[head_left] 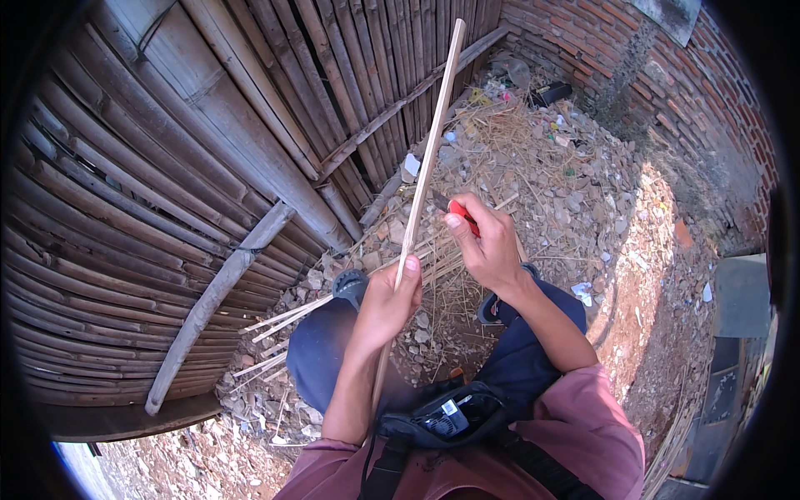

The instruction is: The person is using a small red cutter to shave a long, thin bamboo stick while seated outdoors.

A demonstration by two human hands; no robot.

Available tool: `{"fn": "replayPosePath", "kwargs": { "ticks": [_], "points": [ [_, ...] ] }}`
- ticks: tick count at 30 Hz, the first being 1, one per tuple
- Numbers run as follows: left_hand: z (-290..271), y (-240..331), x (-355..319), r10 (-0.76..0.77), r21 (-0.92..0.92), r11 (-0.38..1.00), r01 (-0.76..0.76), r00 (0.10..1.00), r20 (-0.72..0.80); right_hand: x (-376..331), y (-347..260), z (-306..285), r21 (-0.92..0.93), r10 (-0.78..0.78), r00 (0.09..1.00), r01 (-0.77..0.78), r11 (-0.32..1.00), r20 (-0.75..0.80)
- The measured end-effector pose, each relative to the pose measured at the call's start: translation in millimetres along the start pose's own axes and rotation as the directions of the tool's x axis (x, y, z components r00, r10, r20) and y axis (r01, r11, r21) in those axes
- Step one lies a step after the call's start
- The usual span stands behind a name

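Note:
A long pale bamboo strip (430, 154) rises slantwise in front of me, its upper end tilted slightly right and its lower end running down past my left forearm. My left hand (390, 300) is closed round the strip at its lower part, thumb on top. On the strip's right side, my right hand (492, 246) grips a red-handled knife (463, 217). The short dark blade points left toward the strip; whether it touches is too small to tell. More thin bamboo strips (287, 317) lie on the ground below my left hand, around my feet.
A bamboo-slat wall (125, 225) with a leaning brace pole (212, 312) stands close on my left. Rubble and straw (542, 192) cover the ground ahead, up to a brick wall (708, 108). A black pouch (450, 412) hangs at my waist. Grey panels (740, 292) stand at the right.

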State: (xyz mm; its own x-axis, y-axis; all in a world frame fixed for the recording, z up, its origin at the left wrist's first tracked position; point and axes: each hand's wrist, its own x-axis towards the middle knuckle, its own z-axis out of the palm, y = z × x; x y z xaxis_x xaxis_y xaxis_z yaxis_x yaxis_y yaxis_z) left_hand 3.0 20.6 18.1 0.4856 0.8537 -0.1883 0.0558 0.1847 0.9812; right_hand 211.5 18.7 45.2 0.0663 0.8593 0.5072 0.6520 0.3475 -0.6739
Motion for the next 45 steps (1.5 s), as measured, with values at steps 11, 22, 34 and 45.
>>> {"fn": "replayPosePath", "kwargs": {
  "ticks": [11, 22, 34, 45],
  "points": [
    [-5, 14, -4, -0.021, -0.171, 0.983, 0.068, 0.964, 0.266, -1, 55, -31, -0.445, 0.288, 0.947, -0.198, 0.874, 0.145],
    [-2, 11, -4, 0.035, -0.241, 0.970, 0.005, 0.986, 0.162, 7, 16, -34, 0.133, 0.143, 0.989, -0.146, 0.980, 0.031],
    [5, 0, 1, 0.191, -0.118, 0.975, -0.189, 0.982, 0.007, -13, 2, 3, 0.077, -0.190, 0.948, 0.176, 0.981, 0.255],
    [7, 7, 1, 0.266, 0.337, 0.917, -0.214, 0.957, -0.117, -17, 6, 14, 0.099, -0.195, 0.956, 0.177, 0.979, 0.219]
  ]
}}
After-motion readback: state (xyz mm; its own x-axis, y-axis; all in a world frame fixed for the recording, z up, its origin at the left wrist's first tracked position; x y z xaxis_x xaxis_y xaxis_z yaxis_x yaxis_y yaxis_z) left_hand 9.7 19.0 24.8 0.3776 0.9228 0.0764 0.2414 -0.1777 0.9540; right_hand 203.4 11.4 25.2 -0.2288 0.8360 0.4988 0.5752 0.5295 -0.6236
